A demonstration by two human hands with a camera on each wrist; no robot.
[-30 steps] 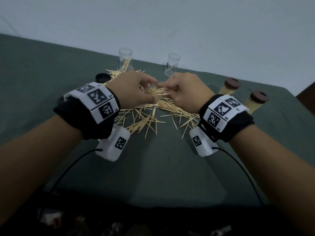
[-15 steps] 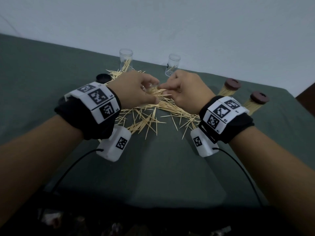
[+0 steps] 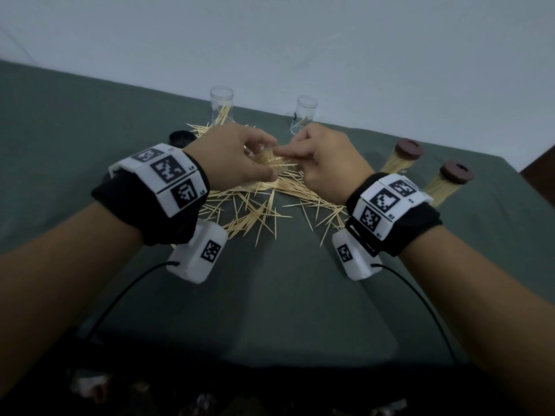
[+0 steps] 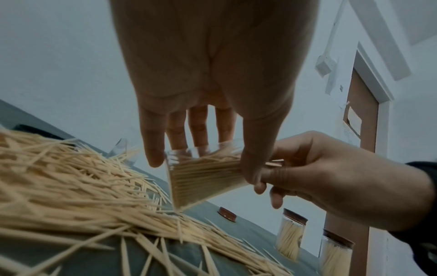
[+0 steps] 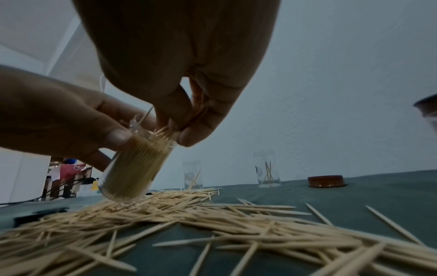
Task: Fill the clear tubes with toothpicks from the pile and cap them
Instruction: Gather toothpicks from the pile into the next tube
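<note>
My left hand (image 3: 237,163) grips a clear tube (image 4: 203,177) packed with toothpicks, tilted over the toothpick pile (image 3: 264,205). In the right wrist view the same tube (image 5: 132,168) leans with its mouth up toward my right hand (image 5: 175,119). My right hand (image 3: 315,160) pinches a small bunch of toothpicks at the tube's mouth. Two open clear tubes (image 3: 221,111) (image 3: 304,115) holding a few toothpicks stand behind the pile. Two filled, brown-capped tubes (image 3: 402,159) (image 3: 447,183) stand at the right.
The green cloth table (image 3: 285,295) runs back to a white wall. A dark cap (image 3: 180,139) lies left of the pile and a brown cap (image 5: 327,181) lies behind it on the right. Wrist-camera cables trail toward the table's near edge.
Both hands stay together over the pile. My right hand's fingers have shifted slightly at the tube's mouth, working toothpicks in; the tube stays in my left hand.
</note>
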